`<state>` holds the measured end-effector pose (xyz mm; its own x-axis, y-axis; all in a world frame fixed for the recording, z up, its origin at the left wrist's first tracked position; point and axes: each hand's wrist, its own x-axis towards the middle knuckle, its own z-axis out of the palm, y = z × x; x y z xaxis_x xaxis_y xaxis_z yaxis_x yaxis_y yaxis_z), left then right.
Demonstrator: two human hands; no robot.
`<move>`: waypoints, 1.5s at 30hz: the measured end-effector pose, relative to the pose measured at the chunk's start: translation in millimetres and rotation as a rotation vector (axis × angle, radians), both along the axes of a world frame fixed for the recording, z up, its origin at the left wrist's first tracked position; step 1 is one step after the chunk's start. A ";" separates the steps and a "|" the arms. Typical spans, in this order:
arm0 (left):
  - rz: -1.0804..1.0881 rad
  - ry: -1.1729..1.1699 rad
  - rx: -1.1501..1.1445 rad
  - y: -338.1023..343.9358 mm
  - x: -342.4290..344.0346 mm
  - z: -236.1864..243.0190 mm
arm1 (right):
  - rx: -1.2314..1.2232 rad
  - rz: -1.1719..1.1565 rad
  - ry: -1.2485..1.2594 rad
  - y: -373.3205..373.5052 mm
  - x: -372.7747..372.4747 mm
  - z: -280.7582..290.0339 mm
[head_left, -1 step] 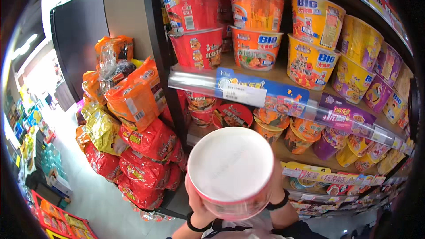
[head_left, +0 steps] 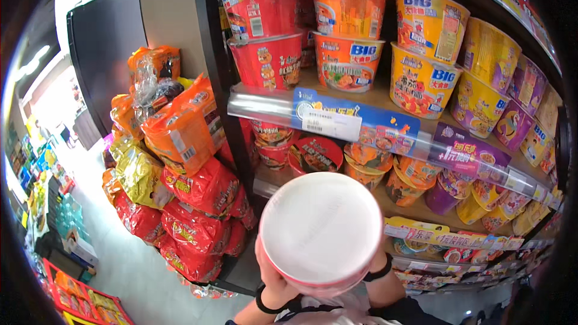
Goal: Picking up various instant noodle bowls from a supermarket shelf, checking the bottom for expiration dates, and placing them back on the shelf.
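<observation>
A large red instant noodle bucket is held up in front of me, its plain white round end facing up at me. Whether that end is lid or base I cannot tell. My left hand grips its lower left side, with some fingers hidden beneath. On the opposite side, my right hand is closed against the wall, mostly hidden behind the bucket. Just beyond it, a shelf bears smaller noodle bowls, among them a red-lidded one. On the shelf above stand stacked red buckets, with orange and yellow ones beside them.
Left of the shelving, red, yellow and orange noodle multipacks are piled up. A clear price rail runs along the shelf edge. Grey floor stretches left, where a red display rack stands.
The bucket has shifted slightly right, and its white end looks a little larger. Both hands keep their hold. The shelves sit slightly higher in view.
</observation>
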<state>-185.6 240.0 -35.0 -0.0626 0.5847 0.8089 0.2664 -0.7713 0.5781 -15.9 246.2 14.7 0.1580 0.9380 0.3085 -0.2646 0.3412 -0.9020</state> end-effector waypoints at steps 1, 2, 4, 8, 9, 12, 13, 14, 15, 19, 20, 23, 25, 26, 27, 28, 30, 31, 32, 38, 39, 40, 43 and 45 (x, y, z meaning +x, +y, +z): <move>0.002 -0.002 -0.017 -3.2 1.2 0.9 | -0.034 0.033 0.183 5.2 -1.6 -3.2; -0.065 0.011 -0.039 -3.4 6.3 9.1 | -0.053 0.017 0.095 14.2 4.2 -3.9; -0.127 0.026 -0.069 -8.0 11.6 17.3 | 0.124 0.007 -0.020 13.1 6.7 14.2; -0.112 0.030 -0.066 -11.0 8.3 27.1 | 0.225 0.020 -0.169 16.0 -1.3 21.0; -0.112 0.031 -0.065 -11.8 8.8 28.5 | 0.227 0.041 -0.164 16.7 -1.4 19.2; -0.271 -0.186 -0.166 -14.9 14.3 9.4 | 0.217 0.078 -0.156 20.9 -1.9 10.5; -0.442 -0.406 -0.268 -15.4 16.8 -0.4 | 0.216 0.083 -0.156 21.2 -1.0 8.3; -0.437 -0.407 -0.267 -14.7 16.6 -6.8 | 0.281 0.050 -0.181 21.6 -0.4 6.5; -0.610 -0.564 -0.348 -14.1 15.3 -11.1 | 0.346 0.018 -0.205 21.2 -0.2 5.2; -0.866 -0.756 -0.515 -10.7 19.7 -8.9 | 0.248 0.084 0.051 8.1 2.2 7.0; -0.849 -0.726 -0.503 -9.9 20.8 -8.2 | 0.274 0.104 0.073 6.8 2.9 8.9; -0.762 -0.615 -0.438 -11.2 23.8 -6.5 | 0.328 0.100 -0.003 17.4 7.9 4.9; -0.679 -0.521 -0.372 -16.0 22.2 -6.4 | 0.350 0.080 -0.102 24.5 8.5 5.5; -0.625 -0.466 -0.335 -18.6 20.9 -7.3 | 0.347 0.159 -0.100 26.2 7.1 8.6; -0.572 -0.413 -0.298 -20.6 17.2 -7.7 | 0.344 0.240 -0.097 28.1 4.8 11.3; -0.545 -0.362 -0.257 -23.0 19.8 -6.7 | 0.343 0.219 -0.106 25.5 8.3 18.5; -0.497 -0.271 -0.182 -27.5 23.6 -5.9 | 0.316 0.423 0.055 21.6 8.6 30.2; -0.454 -0.231 -0.148 -29.7 21.5 -7.3 | 0.316 0.421 0.057 23.2 1.9 29.1; -0.416 -0.193 -0.114 -31.3 19.8 -7.8 | 0.421 0.447 0.173 24.6 -5.6 27.7; -0.092 0.092 0.115 -19.5 11.7 -2.6 | 0.201 0.405 0.097 28.9 8.9 -0.5; 0.005 0.154 0.136 -14.6 5.6 -2.6 | -0.027 0.365 -0.171 35.5 16.7 -8.2; 0.058 0.187 0.134 -9.6 2.7 -2.6 | -0.140 0.395 0.046 26.3 17.9 -10.7; -0.114 -0.059 -0.166 12.5 -3.2 -12.1 | 0.242 0.253 -0.260 17.6 17.9 8.8; -0.327 -0.456 -0.489 17.9 -0.8 -13.5 | 0.325 0.199 -0.502 23.0 26.1 -1.3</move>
<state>-186.3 257.9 -48.5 -0.0911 0.9174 0.3873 -0.2810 -0.3968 0.8739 10.3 269.2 13.4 -0.2483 0.7801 0.5742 0.0773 0.6068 -0.7911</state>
